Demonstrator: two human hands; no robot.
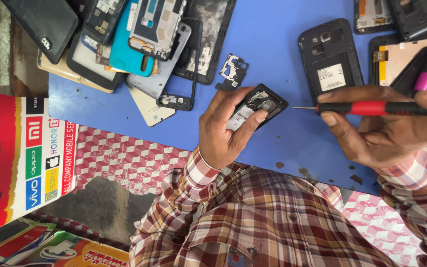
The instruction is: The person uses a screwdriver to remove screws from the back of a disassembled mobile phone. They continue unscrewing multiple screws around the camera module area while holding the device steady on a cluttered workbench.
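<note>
My left hand [223,129] grips a small opened black phone body [259,105], its inner parts facing up, above the blue table [277,44]. My right hand [386,126] holds a red-and-black screwdriver [366,108] level, its thin metal tip [302,107] pointing left and stopping just short of the phone's right edge. Both sleeves are plaid.
A heap of phone frames, back covers and a teal case [124,54] lies at the back left. A loose black bracket [233,69] rests near it. An open black phone shell [329,57] and more parts sit at the back right. A red poster [21,158] lies left.
</note>
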